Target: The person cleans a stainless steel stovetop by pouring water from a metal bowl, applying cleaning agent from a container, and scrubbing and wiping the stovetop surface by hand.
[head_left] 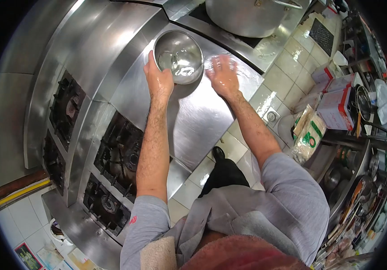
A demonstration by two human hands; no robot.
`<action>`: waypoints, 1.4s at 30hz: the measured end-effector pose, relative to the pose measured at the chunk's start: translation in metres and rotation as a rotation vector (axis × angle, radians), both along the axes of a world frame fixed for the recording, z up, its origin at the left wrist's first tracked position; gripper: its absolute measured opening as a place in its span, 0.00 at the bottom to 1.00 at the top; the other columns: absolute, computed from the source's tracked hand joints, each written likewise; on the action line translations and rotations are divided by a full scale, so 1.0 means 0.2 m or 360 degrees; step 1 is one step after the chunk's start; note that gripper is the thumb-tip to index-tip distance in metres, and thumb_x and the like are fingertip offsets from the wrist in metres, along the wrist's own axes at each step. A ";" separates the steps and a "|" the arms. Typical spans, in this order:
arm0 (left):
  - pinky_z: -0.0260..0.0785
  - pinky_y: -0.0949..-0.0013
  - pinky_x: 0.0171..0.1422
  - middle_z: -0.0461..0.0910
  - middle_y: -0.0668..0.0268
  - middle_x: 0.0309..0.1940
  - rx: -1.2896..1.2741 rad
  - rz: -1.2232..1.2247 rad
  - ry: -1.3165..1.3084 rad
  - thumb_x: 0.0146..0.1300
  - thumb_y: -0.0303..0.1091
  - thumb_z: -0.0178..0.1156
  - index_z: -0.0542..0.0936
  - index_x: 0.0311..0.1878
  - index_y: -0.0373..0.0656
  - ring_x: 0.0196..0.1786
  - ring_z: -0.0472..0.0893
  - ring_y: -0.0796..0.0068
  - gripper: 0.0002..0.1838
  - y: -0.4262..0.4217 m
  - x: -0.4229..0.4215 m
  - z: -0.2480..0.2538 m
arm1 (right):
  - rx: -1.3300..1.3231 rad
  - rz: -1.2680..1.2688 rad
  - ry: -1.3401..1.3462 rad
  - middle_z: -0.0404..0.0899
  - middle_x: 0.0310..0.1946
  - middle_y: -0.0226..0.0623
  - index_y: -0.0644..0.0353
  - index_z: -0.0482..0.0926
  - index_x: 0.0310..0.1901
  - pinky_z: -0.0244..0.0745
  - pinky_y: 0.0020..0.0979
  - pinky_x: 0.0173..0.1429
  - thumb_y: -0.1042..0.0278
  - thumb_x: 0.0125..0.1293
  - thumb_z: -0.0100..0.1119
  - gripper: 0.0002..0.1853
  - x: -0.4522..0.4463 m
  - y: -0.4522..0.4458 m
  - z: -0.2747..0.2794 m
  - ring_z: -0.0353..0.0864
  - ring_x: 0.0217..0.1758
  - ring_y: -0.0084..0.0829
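Observation:
A round stainless steel bowl point(189, 47) with a little clear liquid in it is tilted over the steel counter. My left hand point(160, 82) grips the bowl at its near left side, thumb at the rim. My right hand point(223, 77) is spread over the wet counter surface point(184, 130), right of the bowl, slightly blurred. Its fingers are apart and hold nothing. Wet patches shine on the counter around the fingers.
Gas burners point(117, 148) lie to the left of the counter. A large metal pot point(247, 18) stands beyond it. On the right are shelves with boxes point(336, 108), a plastic-wrapped package point(309, 137) and pans. A floor drain point(271, 116) sits in the tiles.

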State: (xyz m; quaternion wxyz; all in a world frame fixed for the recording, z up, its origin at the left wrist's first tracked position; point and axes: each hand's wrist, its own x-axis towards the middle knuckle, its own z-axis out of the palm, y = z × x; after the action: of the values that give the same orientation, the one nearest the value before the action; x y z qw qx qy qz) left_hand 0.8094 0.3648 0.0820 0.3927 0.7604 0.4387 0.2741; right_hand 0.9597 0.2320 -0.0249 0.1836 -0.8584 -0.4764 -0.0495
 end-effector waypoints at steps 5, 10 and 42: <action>0.68 0.57 0.58 0.61 0.45 0.58 0.0520 -0.0151 0.0038 0.51 0.19 0.49 0.58 0.68 0.45 0.51 0.73 0.44 0.36 -0.30 -0.19 0.03 | -0.0136 0.0154 -0.0196 0.53 0.70 0.45 0.56 0.59 0.67 0.40 0.54 0.73 0.49 0.68 0.41 0.30 0.02 -0.09 0.01 0.47 0.74 0.46; 0.73 0.54 0.51 0.62 0.50 0.59 0.0475 -0.0141 0.0203 0.52 0.18 0.46 0.63 0.67 0.55 0.47 0.77 0.46 0.36 -0.65 -0.53 0.10 | -0.0532 0.0457 -0.0242 0.51 0.70 0.47 0.54 0.62 0.66 0.38 0.56 0.73 0.56 0.66 0.41 0.27 -0.43 -0.30 0.10 0.44 0.74 0.46; 0.79 0.67 0.39 0.68 0.55 0.53 0.0623 0.2557 -0.0966 0.47 0.14 0.47 0.58 0.64 0.40 0.46 0.76 0.66 0.36 -2.84 -4.42 0.63 | 0.0137 0.1859 0.0007 0.53 0.68 0.50 0.68 0.58 0.64 0.47 0.47 0.71 0.67 0.54 0.56 0.36 -3.77 -1.15 -0.04 0.50 0.72 0.47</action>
State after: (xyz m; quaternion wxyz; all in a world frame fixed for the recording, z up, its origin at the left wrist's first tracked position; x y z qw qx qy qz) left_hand -0.0746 -0.2037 0.2076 0.0434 0.1699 0.6627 0.7280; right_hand 0.2054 0.0017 -0.0337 0.2163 -0.4454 -0.8677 0.0425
